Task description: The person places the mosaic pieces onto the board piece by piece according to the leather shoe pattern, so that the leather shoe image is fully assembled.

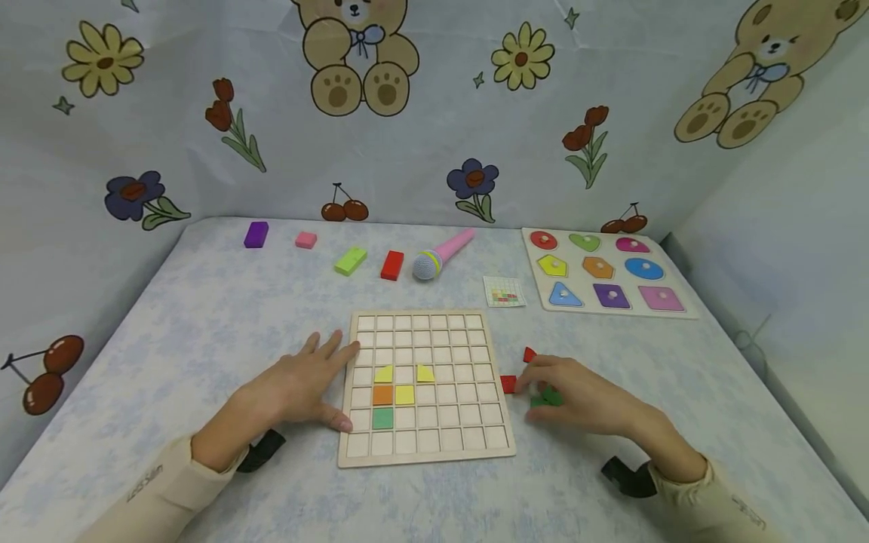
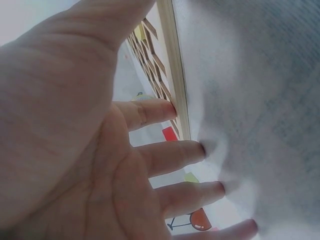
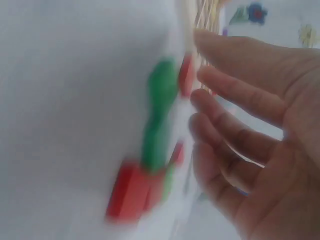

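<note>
My left hand (image 1: 299,388) is spread along the left side of a wooden grid board (image 1: 428,457), its thumb and index fingertip at the frame. In the left wrist view the other fingers reach past the frame (image 2: 177,65), over the table. Several flat pieces sit in the board's cells: an orange square (image 1: 383,395), a yellow square (image 1: 404,395), a green square (image 1: 383,418) and yellow cut-corner pieces (image 1: 425,374). Beside the board's right edge my right hand (image 1: 577,392), fingers loosely bent and holding nothing, hovers over loose red (image 3: 132,195) and green pieces (image 3: 162,87), blurred there.
A small pattern card (image 1: 505,292) lies beyond the board's top right corner. Behind it is a shape puzzle (image 1: 575,266) with knobbed pieces. A pink toy microphone (image 1: 451,247) and several blocks, among them a red one (image 1: 392,265) and a purple one (image 1: 256,234), line the back.
</note>
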